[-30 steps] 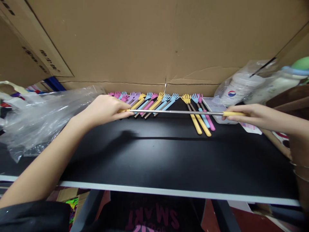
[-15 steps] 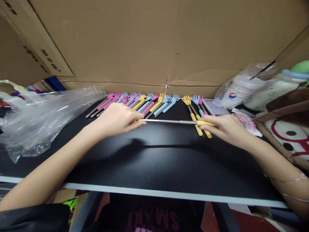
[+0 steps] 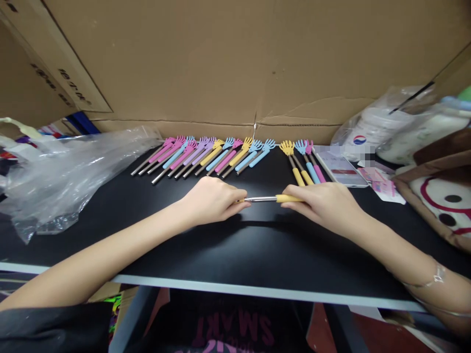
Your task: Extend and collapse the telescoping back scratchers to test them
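Note:
Between my hands a yellow back scratcher (image 3: pixel 263 199) with a metal telescopic shaft is held level above the black table (image 3: pixel 235 255). My left hand (image 3: pixel 213 201) is closed round its left end, hiding most of the head. My right hand (image 3: pixel 324 203) grips the yellow handle at the other end. Behind my left hand lies a slanted row of back scratchers (image 3: pixel 221 156) in pink, blue, purple and yellow, claw heads toward the cardboard. A smaller group of yellow, blue and pink back scratchers (image 3: pixel 298 159) lies just beyond my right hand.
A clear plastic bag (image 3: pixel 73 166) lies at the left. On the right are a phone (image 3: pixel 340 169), pink-printed paper pieces (image 3: pixel 384 186), a bagged white cup (image 3: pixel 379 130), a bottle (image 3: pixel 419 132) and a brown plush-like item (image 3: pixel 441 196). A cardboard wall (image 3: pixel 184 63) stands behind.
My hands have come closer together, and the back scratcher's shaft between them is much shorter. My left hand has moved right; my right hand has moved slightly left.

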`<state>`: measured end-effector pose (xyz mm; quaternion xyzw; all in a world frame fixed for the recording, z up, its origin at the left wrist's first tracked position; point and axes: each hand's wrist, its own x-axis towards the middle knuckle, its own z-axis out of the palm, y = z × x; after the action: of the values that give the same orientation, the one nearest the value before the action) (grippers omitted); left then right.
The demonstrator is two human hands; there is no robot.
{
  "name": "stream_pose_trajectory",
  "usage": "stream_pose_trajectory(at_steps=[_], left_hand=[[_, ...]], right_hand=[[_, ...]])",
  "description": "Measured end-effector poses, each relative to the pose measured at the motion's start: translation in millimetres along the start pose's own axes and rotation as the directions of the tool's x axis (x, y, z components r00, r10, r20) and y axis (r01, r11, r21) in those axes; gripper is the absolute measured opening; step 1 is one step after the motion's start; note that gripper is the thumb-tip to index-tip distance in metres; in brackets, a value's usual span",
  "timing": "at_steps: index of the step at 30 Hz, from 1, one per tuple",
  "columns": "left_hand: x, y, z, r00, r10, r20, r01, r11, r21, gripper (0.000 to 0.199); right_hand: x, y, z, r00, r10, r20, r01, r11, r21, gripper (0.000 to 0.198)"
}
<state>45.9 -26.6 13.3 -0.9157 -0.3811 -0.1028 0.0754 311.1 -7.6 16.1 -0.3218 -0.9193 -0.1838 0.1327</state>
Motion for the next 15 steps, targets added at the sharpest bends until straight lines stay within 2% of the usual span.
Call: stream_pose_trajectory(at_steps=[5,9,12,15], left_hand=[[2,-8,-8,0.983,-0.013,0.184,0.054,0.973,-0.224,0.037],[-6,-35,-23,0.97,-0.028,0.242,0.1,0.952,-0.29,0.039],[-12,-56,-33,0.96,-0.054,0.276,0.134,0.951,-0.279,0.042],[-15,-64,-40,0.964,-0.048,0.261,0.121,0.955,-0.27,0.042]], right_hand=[[-3,5,-8,1.0,0.009,0.01,-0.009,0.999,-0.042,0.053],[-12,35,-19,0.995,0.1,0.026,-0.099,0.994,-0.045,0.059],[-17,63,-28,0.971,0.171,0.165,-0.189,0.977,0.099,0.065],[-20,79,-33,0.943,0.204,0.263,-0.257,0.949,0.184,0.065]])
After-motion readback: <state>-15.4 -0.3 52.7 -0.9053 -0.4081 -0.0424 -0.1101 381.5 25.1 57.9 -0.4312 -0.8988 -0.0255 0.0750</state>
